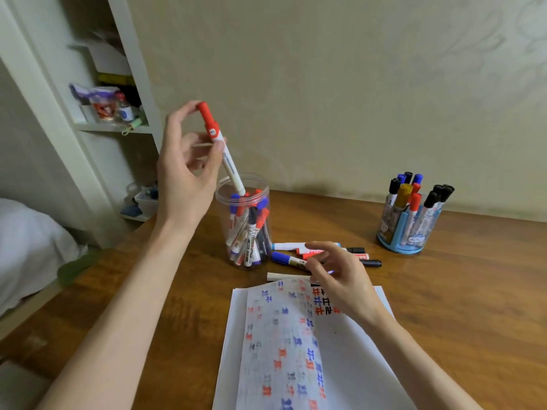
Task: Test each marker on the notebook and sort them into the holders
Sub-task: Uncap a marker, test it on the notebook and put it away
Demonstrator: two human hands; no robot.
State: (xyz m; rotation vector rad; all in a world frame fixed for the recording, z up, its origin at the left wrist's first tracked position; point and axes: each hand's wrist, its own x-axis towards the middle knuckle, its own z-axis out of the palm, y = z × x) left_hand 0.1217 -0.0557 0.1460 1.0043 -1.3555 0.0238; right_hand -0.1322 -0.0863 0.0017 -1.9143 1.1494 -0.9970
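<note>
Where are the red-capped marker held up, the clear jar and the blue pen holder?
Red-capped white marker (232, 170), head view, white barrel.
Clear plastic jar (223, 216), head view, left wall.
Blue pen holder (399, 248), head view, blue base.

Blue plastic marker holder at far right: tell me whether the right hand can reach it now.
Probably yes. The right hand is over the loose markers, and only bare wooden table lies between it and the blue plastic marker holder; nothing blocks the way.
</note>
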